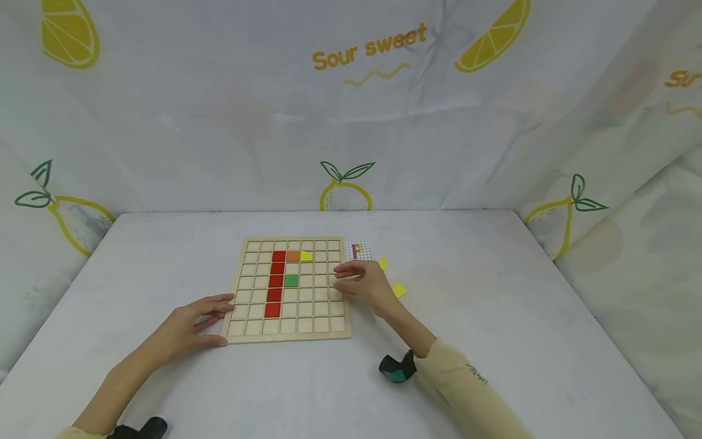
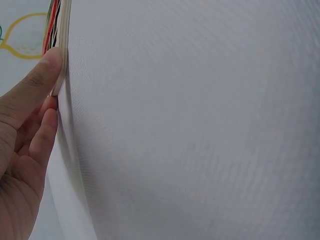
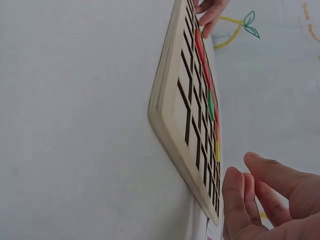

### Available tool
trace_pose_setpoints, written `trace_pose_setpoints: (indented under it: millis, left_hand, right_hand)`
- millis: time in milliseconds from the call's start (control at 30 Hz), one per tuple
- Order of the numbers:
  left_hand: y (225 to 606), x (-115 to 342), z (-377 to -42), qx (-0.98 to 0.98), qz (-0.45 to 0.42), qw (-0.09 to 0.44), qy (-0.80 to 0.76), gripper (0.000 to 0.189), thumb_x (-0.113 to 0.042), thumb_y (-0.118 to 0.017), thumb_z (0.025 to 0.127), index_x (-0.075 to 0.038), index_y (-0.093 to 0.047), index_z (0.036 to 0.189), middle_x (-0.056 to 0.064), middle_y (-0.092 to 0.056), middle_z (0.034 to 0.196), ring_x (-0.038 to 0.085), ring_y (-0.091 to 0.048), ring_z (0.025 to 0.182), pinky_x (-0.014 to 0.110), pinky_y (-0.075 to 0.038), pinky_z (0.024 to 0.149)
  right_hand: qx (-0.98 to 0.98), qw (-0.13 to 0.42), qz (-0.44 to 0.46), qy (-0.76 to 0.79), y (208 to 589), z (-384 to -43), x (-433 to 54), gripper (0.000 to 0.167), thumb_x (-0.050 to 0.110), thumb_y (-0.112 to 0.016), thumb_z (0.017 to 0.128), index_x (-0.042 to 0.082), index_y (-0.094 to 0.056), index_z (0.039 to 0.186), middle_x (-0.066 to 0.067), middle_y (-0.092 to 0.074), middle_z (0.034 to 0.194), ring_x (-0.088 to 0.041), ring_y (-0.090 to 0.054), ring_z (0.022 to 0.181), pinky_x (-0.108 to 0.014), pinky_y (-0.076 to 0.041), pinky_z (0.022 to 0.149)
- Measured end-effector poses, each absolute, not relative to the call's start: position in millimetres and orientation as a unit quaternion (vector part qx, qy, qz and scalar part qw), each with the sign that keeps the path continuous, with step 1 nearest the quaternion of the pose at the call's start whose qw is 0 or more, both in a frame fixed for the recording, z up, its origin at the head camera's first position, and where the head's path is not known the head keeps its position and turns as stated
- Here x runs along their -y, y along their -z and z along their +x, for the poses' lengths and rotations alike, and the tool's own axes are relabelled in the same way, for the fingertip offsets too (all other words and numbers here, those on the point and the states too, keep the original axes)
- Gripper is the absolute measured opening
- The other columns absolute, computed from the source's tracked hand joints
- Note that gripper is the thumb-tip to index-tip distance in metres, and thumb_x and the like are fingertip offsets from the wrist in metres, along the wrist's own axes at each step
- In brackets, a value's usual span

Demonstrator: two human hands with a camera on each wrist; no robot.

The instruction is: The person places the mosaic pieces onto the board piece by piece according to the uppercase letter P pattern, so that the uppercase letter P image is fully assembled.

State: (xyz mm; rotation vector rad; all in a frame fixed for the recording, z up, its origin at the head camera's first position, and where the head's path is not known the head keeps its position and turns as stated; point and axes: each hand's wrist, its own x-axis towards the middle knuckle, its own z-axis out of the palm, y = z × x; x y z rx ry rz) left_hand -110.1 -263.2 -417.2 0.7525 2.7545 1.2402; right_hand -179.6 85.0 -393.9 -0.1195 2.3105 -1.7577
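Note:
A wooden grid board (image 1: 322, 310) lies flat on the white table. A column of red tiles (image 1: 276, 280) sits in its cells, with an orange tile (image 1: 293, 256), a yellow piece (image 1: 306, 256) and a green tile (image 1: 291, 280) to the right. My left hand (image 1: 186, 326) touches the board's left edge with extended fingers, its thumb at the near corner. By the right edge, my right hand (image 1: 368, 285) hovers, thumb apart from the fingers. In the right wrist view nothing shows between the right fingertips (image 3: 233, 182).
A small printed pattern card (image 1: 358, 249) lies against the board's right side, partly behind the right hand. Two yellow pieces lie farther right, one (image 1: 399, 290) partly behind the hand. Dark wrist straps (image 1: 397, 367) show near both sleeves. A lemon-print cloth (image 1: 247, 122) hangs behind.

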Motion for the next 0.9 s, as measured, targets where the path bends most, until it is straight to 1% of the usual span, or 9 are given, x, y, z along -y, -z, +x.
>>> trace_pose_setpoints:
  millis: [67,133,233,300,433,600,700,800,900]
  left_hand:
    - [417,263,-110,-0.886,0.239,0.014,-0.397,0.056,-0.012,-0.084,0.068,0.004,-0.063,0.117,0.026,-0.052,0.133,0.008,-0.057,0.113,0.032,-0.056,0.089]
    - [417,263,-109,-0.885,0.243,0.013,-0.396,0.056,-0.012,-0.084,0.068,0.005,-0.062,0.117,0.027,-0.051,0.132,0.018,-0.060,0.111,0.033,-0.056,0.088]
    - [416,262,-109,-0.885,0.243,0.013,-0.397,0.056,-0.013,-0.084,0.068,0.005,-0.062,0.117,0.026,-0.052,0.132,0.024,-0.060,0.110,0.034,-0.056,0.088]
    - [415,262,-109,-0.886,0.241,0.012,-0.395,0.057,-0.014,-0.084,0.068,0.004,-0.062,0.117,0.025,-0.052,0.133,0.018,-0.060,0.111,0.033,-0.056,0.089]
    - [416,263,-109,-0.888,0.234,0.017,-0.396,0.057,-0.014,-0.084,0.068,0.004,-0.063,0.117,0.024,-0.052,0.133,-0.001,-0.054,0.112,0.030,-0.055,0.090]
    - [417,264,-108,-0.886,0.229,0.024,-0.402,0.057,-0.015,-0.084,0.068,0.003,-0.062,0.118,0.025,-0.051,0.134,-0.011,-0.046,0.113,0.029,-0.055,0.091]
    - [418,265,-108,-0.885,0.230,0.025,-0.403,0.058,-0.015,-0.084,0.068,0.003,-0.062,0.118,0.024,-0.051,0.134,-0.015,-0.042,0.114,0.028,-0.054,0.091]
    - [418,265,-109,-0.881,0.238,0.021,-0.409,0.057,-0.014,-0.084,0.068,0.004,-0.062,0.118,0.026,-0.050,0.134,-0.011,-0.045,0.116,0.026,-0.055,0.091]
    - [418,264,-108,-0.875,0.243,0.025,-0.418,0.056,-0.013,-0.084,0.069,0.005,-0.062,0.117,0.027,-0.050,0.134,-0.011,-0.046,0.115,0.027,-0.055,0.091]
  right_hand:
    - [-0.789,0.122,-0.040,0.601,394,-177,-95,0.029,-0.006,-0.072,0.081,-0.008,-0.066,0.110,-0.019,-0.067,0.106,-0.021,-0.067,0.084,-0.029,-0.062,0.074]
    - [-0.785,0.125,-0.036,0.606,393,-175,-107,0.031,-0.006,-0.071,0.082,-0.008,-0.064,0.112,-0.019,-0.066,0.107,-0.021,-0.067,0.086,-0.028,-0.062,0.076]
    - [-0.780,0.125,-0.037,0.613,392,-173,-125,0.035,-0.003,-0.071,0.083,-0.008,-0.062,0.117,-0.020,-0.064,0.112,-0.020,-0.066,0.090,-0.025,-0.061,0.077]
    - [-0.778,0.119,-0.038,0.616,391,-173,-138,0.037,-0.001,-0.072,0.083,-0.008,-0.061,0.119,-0.022,-0.063,0.115,-0.019,-0.066,0.092,-0.022,-0.060,0.077]
    - [-0.780,0.110,-0.043,0.614,392,-175,-164,0.042,0.004,-0.072,0.085,-0.007,-0.058,0.124,-0.024,-0.059,0.122,-0.016,-0.065,0.094,-0.018,-0.058,0.078]
    - [-0.781,0.113,-0.050,0.612,394,-180,-193,0.047,0.007,-0.070,0.088,-0.008,-0.053,0.129,-0.027,-0.055,0.126,-0.013,-0.065,0.095,-0.020,-0.058,0.084]
    - [-0.787,0.113,-0.056,0.604,396,-183,-207,0.047,0.006,-0.070,0.088,-0.008,-0.052,0.130,-0.029,-0.054,0.127,-0.011,-0.065,0.096,-0.020,-0.057,0.086]
    - [-0.797,0.114,-0.057,0.590,400,-190,-216,0.047,0.006,-0.070,0.088,-0.006,-0.053,0.130,-0.028,-0.055,0.127,-0.010,-0.064,0.099,-0.018,-0.056,0.086]
    - [-0.801,0.118,-0.055,0.584,405,-198,-220,0.047,0.006,-0.070,0.088,-0.006,-0.053,0.131,-0.026,-0.056,0.128,-0.016,-0.063,0.105,-0.016,-0.055,0.087]
